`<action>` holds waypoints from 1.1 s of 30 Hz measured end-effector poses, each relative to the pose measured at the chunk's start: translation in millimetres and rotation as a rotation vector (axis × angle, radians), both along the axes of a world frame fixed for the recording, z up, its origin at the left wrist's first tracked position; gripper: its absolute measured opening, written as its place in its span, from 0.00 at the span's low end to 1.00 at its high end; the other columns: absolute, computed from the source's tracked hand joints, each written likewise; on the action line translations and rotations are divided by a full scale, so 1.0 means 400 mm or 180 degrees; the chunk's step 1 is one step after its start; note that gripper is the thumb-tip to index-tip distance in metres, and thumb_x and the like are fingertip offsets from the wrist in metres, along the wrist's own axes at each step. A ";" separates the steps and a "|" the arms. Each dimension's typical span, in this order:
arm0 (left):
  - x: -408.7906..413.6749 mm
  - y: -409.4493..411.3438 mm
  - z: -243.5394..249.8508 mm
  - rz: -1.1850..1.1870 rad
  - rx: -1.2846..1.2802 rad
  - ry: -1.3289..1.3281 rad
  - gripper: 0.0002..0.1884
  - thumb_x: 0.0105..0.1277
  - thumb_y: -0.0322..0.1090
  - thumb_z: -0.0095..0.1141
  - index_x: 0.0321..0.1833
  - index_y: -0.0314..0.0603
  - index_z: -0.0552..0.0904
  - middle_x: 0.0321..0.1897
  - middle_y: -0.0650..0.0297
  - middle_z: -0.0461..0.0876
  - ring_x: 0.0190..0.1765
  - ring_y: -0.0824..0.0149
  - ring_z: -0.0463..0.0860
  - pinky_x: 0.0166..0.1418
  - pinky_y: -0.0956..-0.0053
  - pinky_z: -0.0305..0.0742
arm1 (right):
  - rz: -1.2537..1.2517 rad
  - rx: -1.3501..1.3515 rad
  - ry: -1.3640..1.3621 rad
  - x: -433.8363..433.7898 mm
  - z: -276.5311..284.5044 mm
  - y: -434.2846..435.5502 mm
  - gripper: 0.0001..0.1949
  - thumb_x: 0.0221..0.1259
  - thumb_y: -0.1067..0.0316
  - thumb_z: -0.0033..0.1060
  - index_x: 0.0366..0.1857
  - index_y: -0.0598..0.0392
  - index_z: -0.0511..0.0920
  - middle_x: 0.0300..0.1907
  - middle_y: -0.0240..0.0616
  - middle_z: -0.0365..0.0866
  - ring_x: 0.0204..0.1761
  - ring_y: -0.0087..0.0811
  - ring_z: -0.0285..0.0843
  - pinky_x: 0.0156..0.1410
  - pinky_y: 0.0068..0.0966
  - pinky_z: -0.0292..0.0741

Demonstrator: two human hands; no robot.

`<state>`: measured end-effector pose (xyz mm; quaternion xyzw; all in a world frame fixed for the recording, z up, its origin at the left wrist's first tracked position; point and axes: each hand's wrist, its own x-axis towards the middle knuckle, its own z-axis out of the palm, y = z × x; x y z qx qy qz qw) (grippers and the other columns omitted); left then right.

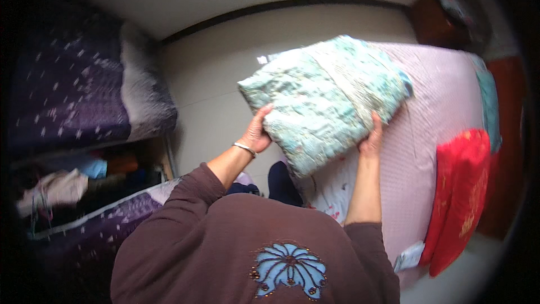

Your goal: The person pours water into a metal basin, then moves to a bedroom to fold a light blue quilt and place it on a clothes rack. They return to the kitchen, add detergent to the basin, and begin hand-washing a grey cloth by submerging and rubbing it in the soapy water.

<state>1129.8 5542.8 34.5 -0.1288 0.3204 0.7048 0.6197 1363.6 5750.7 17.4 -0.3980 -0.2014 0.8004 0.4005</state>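
Note:
Between my two hands is a thick folded quilt (312, 122), pale green with a leafy pattern and a lighter band across it. My left hand (257, 131) grips its near left edge, thumb on top and fingers hidden beneath. At the near right edge my right hand (371, 138) holds it the same way, thumb up along the side. The quilt is tilted and appears to be above the left edge of a bed with a pink sheet (426, 88). Whether its far end rests on the bed I cannot tell.
Red pillows (462, 194) lie along the bed's right side by a wooden headboard (508, 147). A brown cabinet (436, 21) stands far right. On the left is a purple starred cover (71, 88), with clothes (63, 190) on a shelf below. Pale tiled floor (202, 67) lies between.

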 end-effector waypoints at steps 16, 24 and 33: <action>0.250 -0.019 0.283 0.1134 -0.0051 0.1355 0.27 0.58 0.45 0.58 0.58 0.39 0.72 0.49 0.57 0.79 0.52 0.60 0.78 0.62 0.61 0.71 | 0.1363 -0.0470 0.1447 0.011 -0.042 0.058 0.24 0.60 0.54 0.58 0.57 0.57 0.73 0.54 0.42 0.78 0.55 0.41 0.76 0.64 0.39 0.71; 0.462 0.046 0.538 0.2113 -0.0842 0.1765 0.29 0.55 0.44 0.61 0.59 0.39 0.73 0.50 0.61 0.78 0.54 0.63 0.77 0.61 0.66 0.70 | 0.2525 -0.1589 0.0981 0.032 0.025 0.048 0.27 0.60 0.48 0.55 0.57 0.58 0.73 0.55 0.44 0.78 0.56 0.43 0.75 0.65 0.41 0.69; 0.409 0.067 0.660 0.3106 -0.1747 0.2168 0.25 0.55 0.35 0.61 0.55 0.33 0.74 0.49 0.59 0.78 0.50 0.62 0.78 0.56 0.65 0.74 | 0.4058 -0.2431 0.0701 -0.140 0.086 -0.042 0.27 0.61 0.47 0.50 0.57 0.57 0.73 0.55 0.44 0.78 0.56 0.42 0.74 0.65 0.40 0.68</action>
